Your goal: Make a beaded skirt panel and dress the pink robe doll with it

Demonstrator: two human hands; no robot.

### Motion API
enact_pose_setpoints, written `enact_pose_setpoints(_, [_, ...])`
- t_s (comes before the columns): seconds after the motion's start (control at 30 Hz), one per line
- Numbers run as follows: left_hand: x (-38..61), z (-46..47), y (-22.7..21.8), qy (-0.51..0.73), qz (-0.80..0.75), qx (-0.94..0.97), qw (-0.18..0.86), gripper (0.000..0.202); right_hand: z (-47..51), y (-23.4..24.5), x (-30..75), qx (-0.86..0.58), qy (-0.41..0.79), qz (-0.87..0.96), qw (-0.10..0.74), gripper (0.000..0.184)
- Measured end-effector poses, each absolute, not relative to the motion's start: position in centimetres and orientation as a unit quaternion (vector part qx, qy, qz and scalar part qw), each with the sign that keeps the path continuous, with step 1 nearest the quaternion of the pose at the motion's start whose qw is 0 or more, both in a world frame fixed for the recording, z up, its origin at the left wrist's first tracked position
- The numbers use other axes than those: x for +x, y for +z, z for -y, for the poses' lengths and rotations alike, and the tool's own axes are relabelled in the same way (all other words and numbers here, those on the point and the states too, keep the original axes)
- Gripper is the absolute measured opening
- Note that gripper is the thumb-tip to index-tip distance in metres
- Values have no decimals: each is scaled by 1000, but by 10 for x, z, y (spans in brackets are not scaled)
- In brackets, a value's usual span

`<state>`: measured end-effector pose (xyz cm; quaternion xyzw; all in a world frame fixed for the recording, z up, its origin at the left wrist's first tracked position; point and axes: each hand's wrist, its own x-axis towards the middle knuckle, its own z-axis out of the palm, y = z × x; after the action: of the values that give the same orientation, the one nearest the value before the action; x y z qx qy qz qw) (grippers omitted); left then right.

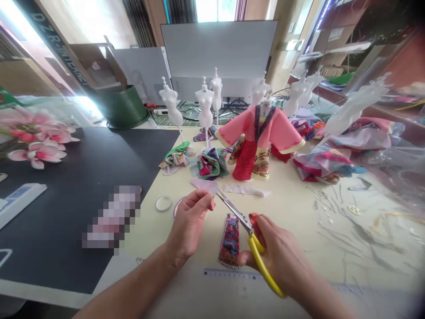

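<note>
**Hands at a cream tabletop during fabric cutting.** The left hand [190,223] is clenched in a pinch, its thumb and forefinger [207,201] gripping a thin, pale lilac fabric scrap [202,185]. The scrap is held up off the table, apparently so that the soft cloth stays steady at the blades. The right hand [280,250] is closed around steel scissors with yellow plastic handles [236,212], its fingers [270,235] wrapped about the grips. This raised grip angles the blade tips up and across to the scrap's edge, just beside the left fingertips; whether the blades are cutting cannot be told. Directly under the scissors, between the hands, lies a narrow, multicoloured patterned fabric strip with a beaded edge [229,241]. Just below it runs a pale translucent ruler [232,274]. Left of the left hand sits a small white tape roll [163,203]. Beyond the fingers lie a long, off-white fabric strip [245,190] and a crumpled heap of multicoloured fabric scraps [211,164]. Farther back, a pink miniature robe with wide sleeves [259,133] stands among slender white plastic dress forms [205,106].
</note>
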<state>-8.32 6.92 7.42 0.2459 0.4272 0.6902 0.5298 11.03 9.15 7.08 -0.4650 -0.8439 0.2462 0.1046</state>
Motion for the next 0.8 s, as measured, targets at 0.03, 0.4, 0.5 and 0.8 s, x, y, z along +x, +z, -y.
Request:
enact_pose_setpoints(0.03, [-83,-69,74,696,-423,244,527,11,-91,70,110,-464,239,846,103,40])
enact_pose_setpoints(0.4, [-81,-67,72,710,-407,219,532,10,-88,73,104,-477,208,849,95,39])
enact_pose_setpoints(0.5, [-80,-68,71,706,-405,221,537,9,-87,73,104,-474,210,850,99,36])
enact_pose_setpoints(0.8, [-78,-66,70,704,-389,230,548,5,-88,76,102,-478,244,839,88,38])
